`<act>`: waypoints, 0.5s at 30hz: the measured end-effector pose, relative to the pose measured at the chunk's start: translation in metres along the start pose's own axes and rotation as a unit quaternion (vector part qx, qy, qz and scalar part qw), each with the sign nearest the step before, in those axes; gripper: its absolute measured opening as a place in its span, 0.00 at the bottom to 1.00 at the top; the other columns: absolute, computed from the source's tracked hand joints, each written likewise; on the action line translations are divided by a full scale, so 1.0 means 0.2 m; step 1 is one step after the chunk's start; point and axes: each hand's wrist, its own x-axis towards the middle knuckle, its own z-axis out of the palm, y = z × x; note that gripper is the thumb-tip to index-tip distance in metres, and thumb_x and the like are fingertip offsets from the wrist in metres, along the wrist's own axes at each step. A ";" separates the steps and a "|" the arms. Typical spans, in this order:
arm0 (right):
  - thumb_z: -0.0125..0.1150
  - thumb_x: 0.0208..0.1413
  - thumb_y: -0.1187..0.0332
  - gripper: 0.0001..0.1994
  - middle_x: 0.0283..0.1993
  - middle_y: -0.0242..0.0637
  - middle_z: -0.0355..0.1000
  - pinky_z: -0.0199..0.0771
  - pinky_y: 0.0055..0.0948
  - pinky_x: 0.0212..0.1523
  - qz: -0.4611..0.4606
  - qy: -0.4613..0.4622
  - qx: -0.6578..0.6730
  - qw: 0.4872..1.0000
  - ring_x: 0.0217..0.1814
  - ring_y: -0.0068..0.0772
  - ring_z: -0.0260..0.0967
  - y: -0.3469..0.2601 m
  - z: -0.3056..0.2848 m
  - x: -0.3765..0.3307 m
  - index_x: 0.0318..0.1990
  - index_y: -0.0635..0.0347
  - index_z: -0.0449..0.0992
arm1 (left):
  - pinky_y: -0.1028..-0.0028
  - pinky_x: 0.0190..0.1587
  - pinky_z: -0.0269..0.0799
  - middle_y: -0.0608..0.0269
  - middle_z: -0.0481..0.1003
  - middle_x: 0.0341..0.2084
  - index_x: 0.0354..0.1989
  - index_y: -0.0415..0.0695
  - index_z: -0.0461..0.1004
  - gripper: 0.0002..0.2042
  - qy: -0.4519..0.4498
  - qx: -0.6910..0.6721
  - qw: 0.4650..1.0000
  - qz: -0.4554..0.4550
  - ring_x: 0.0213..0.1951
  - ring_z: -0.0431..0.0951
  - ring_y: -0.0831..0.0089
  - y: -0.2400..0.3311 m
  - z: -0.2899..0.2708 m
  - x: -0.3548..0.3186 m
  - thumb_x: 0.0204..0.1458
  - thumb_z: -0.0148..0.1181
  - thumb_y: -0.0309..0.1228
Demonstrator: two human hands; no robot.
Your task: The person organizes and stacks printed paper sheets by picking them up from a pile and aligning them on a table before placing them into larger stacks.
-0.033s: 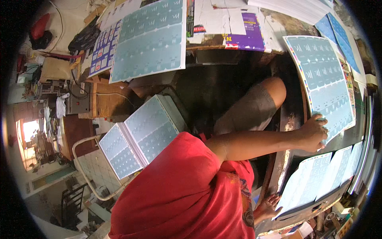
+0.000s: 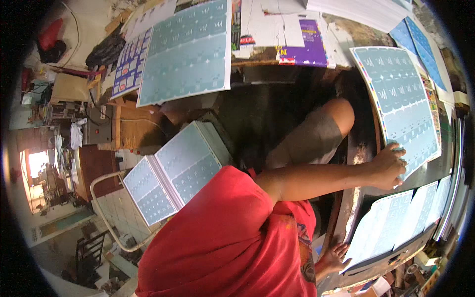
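Observation:
My left hand (image 2: 389,167) reaches out to the right, its bent fingers closed over the near edge of a printed sheet (image 2: 403,106). That sheet is pale teal with white rows and a strip of colour patches along one side. Lower down, my right hand (image 2: 332,260) rests with fingers spread beside the edge of another pale-blue printed sheet (image 2: 378,230). It lies on a dark metal surface (image 2: 366,203), side by side with more such sheets (image 2: 415,213). Whether the right fingertips touch the paper is hard to make out.
Two thick stacks of teal sheets (image 2: 185,158) stand left of my red sleeve, by a curved metal rail (image 2: 96,208). A larger teal sheet (image 2: 185,54) lies on the far table beside a purple sheet (image 2: 309,42). White paper (image 2: 361,12) is piled at the far right.

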 end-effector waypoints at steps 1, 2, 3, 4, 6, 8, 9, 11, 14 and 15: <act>0.50 0.62 0.54 0.30 0.67 0.49 0.57 0.67 0.44 0.62 -0.015 0.026 0.017 0.999 0.62 0.45 0.61 0.00 0.03 -0.01 0.66 0.64 0.56 | 0.48 0.64 0.48 0.53 0.77 0.48 0.34 0.43 0.81 0.15 -0.007 0.004 1.000 0.005 0.61 0.66 0.53 0.00 -0.01 0.00 0.46 0.63 0.41; 0.50 0.62 0.54 0.30 0.69 0.50 0.55 0.66 0.45 0.63 -0.033 0.054 0.041 0.997 0.65 0.47 0.59 0.00 0.05 -0.02 0.67 0.62 0.55 | 0.48 0.64 0.49 0.53 0.77 0.48 0.35 0.43 0.81 0.14 -0.001 -0.001 1.000 0.007 0.61 0.67 0.53 0.00 0.00 0.01 0.46 0.63 0.41; 0.49 0.63 0.54 0.29 0.70 0.50 0.53 0.60 0.48 0.66 -0.067 0.034 0.021 0.997 0.68 0.51 0.55 0.00 0.08 -0.03 0.67 0.58 0.55 | 0.48 0.64 0.50 0.53 0.77 0.48 0.35 0.44 0.81 0.14 0.005 -0.010 1.000 0.010 0.61 0.67 0.53 0.00 0.01 0.02 0.46 0.63 0.41; 0.47 0.63 0.53 0.30 0.70 0.50 0.53 0.58 0.48 0.67 -0.100 -0.022 -0.059 0.993 0.69 0.50 0.54 0.01 0.09 0.02 0.68 0.57 0.54 | 0.48 0.63 0.51 0.53 0.77 0.47 0.35 0.44 0.81 0.14 0.010 -0.020 1.000 0.014 0.61 0.67 0.53 0.01 0.02 0.02 0.46 0.63 0.41; 0.46 0.64 0.51 0.31 0.71 0.51 0.51 0.54 0.48 0.68 -0.176 -0.080 -0.229 0.954 0.71 0.51 0.51 0.02 0.11 0.18 0.69 0.57 0.53 | 0.50 0.62 0.55 0.53 0.77 0.46 0.37 0.43 0.80 0.13 -0.017 0.005 1.000 -0.002 0.58 0.69 0.52 0.00 -0.08 0.03 0.47 0.64 0.38; 0.46 0.64 0.50 0.32 0.71 0.53 0.49 0.50 0.47 0.70 -0.240 -0.165 -0.401 0.868 0.72 0.53 0.49 0.14 0.38 0.36 0.69 0.60 0.53 | 0.51 0.61 0.59 0.55 0.78 0.46 0.40 0.44 0.79 0.13 -0.028 0.028 0.999 0.010 0.56 0.71 0.51 -0.03 -0.18 0.05 0.46 0.65 0.34; 0.46 0.64 0.49 0.32 0.72 0.53 0.48 0.48 0.47 0.70 -0.294 -0.204 -0.474 0.805 0.73 0.53 0.47 0.17 0.49 0.44 0.69 0.61 0.53 | 0.52 0.60 0.60 0.55 0.78 0.46 0.41 0.45 0.79 0.13 -0.041 0.046 0.998 0.026 0.56 0.71 0.51 -0.03 -0.19 0.07 0.46 0.65 0.32; 0.46 0.64 0.48 0.34 0.73 0.55 0.46 0.44 0.46 0.72 -0.396 -0.248 -0.580 0.667 0.74 0.55 0.45 0.17 0.65 0.55 0.68 0.64 0.53 | 0.51 0.62 0.57 0.57 0.76 0.50 0.45 0.48 0.79 0.13 -0.067 0.085 0.994 0.017 0.58 0.70 0.52 -0.06 -0.16 0.08 0.51 0.63 0.34; 0.43 0.65 0.48 0.32 0.74 0.49 0.45 0.40 0.48 0.73 -0.440 -0.266 -0.693 0.505 0.77 0.53 0.38 0.06 0.70 0.59 0.70 0.58 0.53 | 0.51 0.65 0.50 0.58 0.74 0.55 0.48 0.47 0.77 0.14 -0.115 0.106 0.987 0.041 0.63 0.66 0.54 -0.07 -0.14 0.07 0.57 0.57 0.39; 0.37 0.65 0.45 0.32 0.75 0.45 0.43 0.37 0.48 0.74 -0.450 -0.281 -0.705 0.470 0.78 0.51 0.36 0.02 0.65 0.64 0.70 0.54 0.53 | 0.52 0.66 0.49 0.59 0.73 0.55 0.49 0.48 0.77 0.14 -0.130 0.104 0.985 0.038 0.63 0.64 0.54 -0.04 -0.15 0.07 0.58 0.56 0.39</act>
